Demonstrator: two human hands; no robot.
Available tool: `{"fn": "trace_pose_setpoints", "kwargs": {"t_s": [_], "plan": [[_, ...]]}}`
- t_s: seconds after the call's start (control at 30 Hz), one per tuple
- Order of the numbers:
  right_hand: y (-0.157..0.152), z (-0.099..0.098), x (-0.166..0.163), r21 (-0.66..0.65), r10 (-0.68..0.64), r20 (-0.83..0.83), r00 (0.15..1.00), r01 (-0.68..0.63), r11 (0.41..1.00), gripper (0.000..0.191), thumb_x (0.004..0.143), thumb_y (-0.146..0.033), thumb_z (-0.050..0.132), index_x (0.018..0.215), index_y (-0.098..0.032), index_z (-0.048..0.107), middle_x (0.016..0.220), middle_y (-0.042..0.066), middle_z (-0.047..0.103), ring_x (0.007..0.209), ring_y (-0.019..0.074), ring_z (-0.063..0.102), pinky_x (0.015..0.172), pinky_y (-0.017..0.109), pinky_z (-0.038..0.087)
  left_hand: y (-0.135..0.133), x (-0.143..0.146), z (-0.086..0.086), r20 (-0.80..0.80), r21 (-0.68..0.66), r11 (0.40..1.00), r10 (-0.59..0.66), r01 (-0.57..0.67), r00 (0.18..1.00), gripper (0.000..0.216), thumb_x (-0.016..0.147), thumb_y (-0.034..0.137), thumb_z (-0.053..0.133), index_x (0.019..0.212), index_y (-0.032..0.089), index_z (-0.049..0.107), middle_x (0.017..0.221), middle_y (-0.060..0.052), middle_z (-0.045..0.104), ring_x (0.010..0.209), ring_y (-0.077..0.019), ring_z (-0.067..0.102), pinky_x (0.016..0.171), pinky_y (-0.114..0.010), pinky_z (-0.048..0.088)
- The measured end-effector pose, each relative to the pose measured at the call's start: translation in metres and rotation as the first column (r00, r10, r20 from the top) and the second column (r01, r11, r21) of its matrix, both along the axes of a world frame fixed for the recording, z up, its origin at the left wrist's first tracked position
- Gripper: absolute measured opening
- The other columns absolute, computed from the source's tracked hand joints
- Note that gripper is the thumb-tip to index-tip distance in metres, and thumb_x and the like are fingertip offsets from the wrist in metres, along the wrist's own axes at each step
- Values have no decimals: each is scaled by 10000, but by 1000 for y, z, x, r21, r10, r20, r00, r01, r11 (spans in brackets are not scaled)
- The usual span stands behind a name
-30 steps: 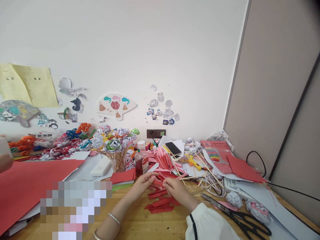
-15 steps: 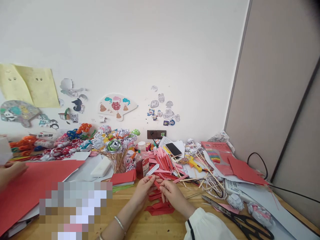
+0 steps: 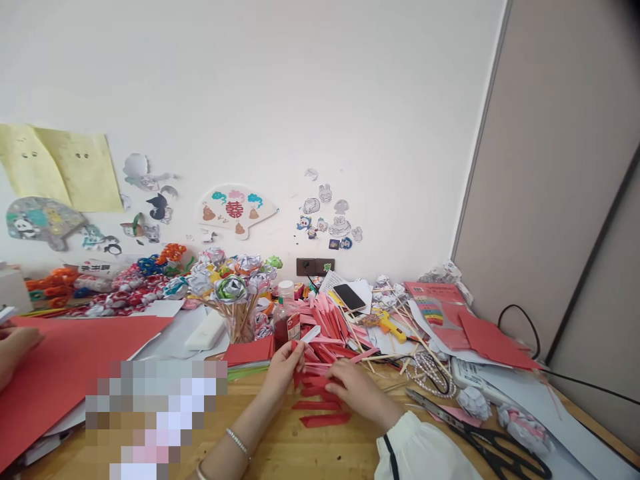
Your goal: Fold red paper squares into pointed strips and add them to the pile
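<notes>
My left hand [image 3: 285,367] pinches a folded red paper strip [image 3: 295,381] between thumb and fingers, the strip hanging downward. To its right, my right hand [image 3: 350,387] is open with loosely bent fingers over the flat folded red strips [image 3: 325,420] laid in a column on the wooden table. Its fingertips are close to the upper strips, and I cannot tell whether they touch. Just beyond both hands lies a heap of pink and red folded paper strips [image 3: 327,320].
Scissors [image 3: 460,423] lie at the right near crumpled paper balls [image 3: 473,402]. A jar [image 3: 287,313], a cup of paper flowers [image 3: 239,320], a phone [image 3: 349,297] and a yellow glue gun [image 3: 390,327] stand farther back. Another person's hand [image 3: 20,347] rests over red sheets [image 3: 100,360].
My hands were together on a red strip and have now parted. The right hand has moved right and slightly down to the laid strips; the left keeps the strip.
</notes>
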State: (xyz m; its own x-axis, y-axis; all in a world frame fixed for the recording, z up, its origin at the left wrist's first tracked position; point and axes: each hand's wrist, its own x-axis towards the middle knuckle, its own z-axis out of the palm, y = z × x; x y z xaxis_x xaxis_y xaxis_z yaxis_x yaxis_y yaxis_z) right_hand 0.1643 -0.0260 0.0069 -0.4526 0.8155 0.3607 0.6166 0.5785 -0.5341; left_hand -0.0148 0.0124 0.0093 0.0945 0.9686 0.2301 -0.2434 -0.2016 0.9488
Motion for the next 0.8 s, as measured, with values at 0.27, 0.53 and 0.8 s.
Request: {"fn": "trace_pose_setpoints", "kwargs": {"t_s": [0.27,0.53,0.8], "plan": [[8,-12,-10,-196,-63,-460,885,-32,980,284,919,-311,334,715,-187,488,645,-9,518,588,139,513,546,229,403,-8,12,-7,-102,-29,989,-147,145,984,459,556,534,747,536,175,462,415,71,465,380,-63,385,410,-191,296],[0,-10,-20,33,-82,-205,975,90,995,261,844,-113,369,962,-176,594,837,49,649,753,182,599,686,277,449,-7,16,-13,-81,-103,983,-158,149,984,206,564,272,667,657,179,508,391,74,523,279,-59,349,330,-179,285],[-4,-13,-23,161,-20,-22,1000,23,987,459,849,-106,386,1288,-203,473,1088,95,621,980,214,583,859,335,465,-9,11,-11,97,-172,977,-109,124,989,126,575,233,564,665,186,489,424,74,518,322,-41,334,368,-162,295]]}}
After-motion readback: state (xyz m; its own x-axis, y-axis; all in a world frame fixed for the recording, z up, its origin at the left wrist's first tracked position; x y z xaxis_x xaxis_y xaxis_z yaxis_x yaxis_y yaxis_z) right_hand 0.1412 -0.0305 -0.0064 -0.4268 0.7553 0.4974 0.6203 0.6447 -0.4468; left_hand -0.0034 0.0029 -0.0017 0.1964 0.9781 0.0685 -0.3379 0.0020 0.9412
